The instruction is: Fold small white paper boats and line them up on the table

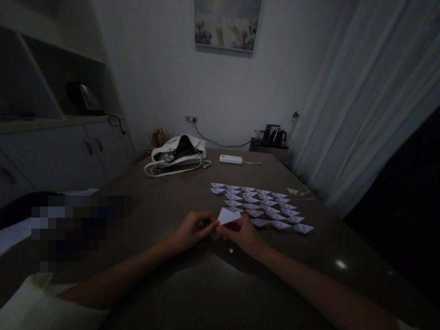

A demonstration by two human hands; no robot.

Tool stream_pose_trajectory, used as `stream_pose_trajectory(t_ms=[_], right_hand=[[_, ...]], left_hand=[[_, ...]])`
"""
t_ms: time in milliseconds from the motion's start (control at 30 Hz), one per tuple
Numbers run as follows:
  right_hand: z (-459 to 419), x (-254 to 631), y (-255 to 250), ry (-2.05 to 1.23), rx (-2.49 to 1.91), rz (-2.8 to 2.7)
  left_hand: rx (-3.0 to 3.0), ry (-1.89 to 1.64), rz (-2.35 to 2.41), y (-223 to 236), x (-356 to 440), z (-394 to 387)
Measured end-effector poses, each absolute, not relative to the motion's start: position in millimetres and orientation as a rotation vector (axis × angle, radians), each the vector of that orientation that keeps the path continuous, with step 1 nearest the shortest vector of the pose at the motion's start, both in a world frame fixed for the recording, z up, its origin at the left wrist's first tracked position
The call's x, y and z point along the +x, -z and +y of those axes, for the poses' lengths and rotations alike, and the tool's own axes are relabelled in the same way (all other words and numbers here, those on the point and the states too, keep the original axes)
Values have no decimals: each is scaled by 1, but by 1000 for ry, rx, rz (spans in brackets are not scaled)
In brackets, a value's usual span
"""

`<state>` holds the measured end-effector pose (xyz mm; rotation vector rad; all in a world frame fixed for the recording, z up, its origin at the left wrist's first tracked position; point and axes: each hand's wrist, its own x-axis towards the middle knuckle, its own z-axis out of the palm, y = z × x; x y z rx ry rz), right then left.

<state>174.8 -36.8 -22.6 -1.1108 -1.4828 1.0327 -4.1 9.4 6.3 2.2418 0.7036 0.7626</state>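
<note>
Between my two hands, above the near middle of the table, is a small folded piece of white paper [228, 216] with a pointed top. My left hand [194, 230] pinches its left corner between thumb and fingers. On the other side, my right hand [244, 235] grips its lower right edge, the fingers partly hidden behind it. Just beyond my right hand, several small folded paper boats [271, 210] stand in rows on the table.
A dark table [165, 284] spreads under my arms. Farther back lie a white handbag [178, 153] and a white power bank [230, 159] with a short cable. Paper scraps [297, 191] sit near the right edge. Papers [15, 236] lie at the left, beside a blurred-out patch.
</note>
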Motion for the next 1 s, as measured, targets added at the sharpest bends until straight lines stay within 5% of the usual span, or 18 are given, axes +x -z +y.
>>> stream_pose_trajectory(t_ms=[1000], right_hand=[[-30,179,27,-909,-1156,-1619]], left_hand=[[2318,-676,626,4,-6,13]])
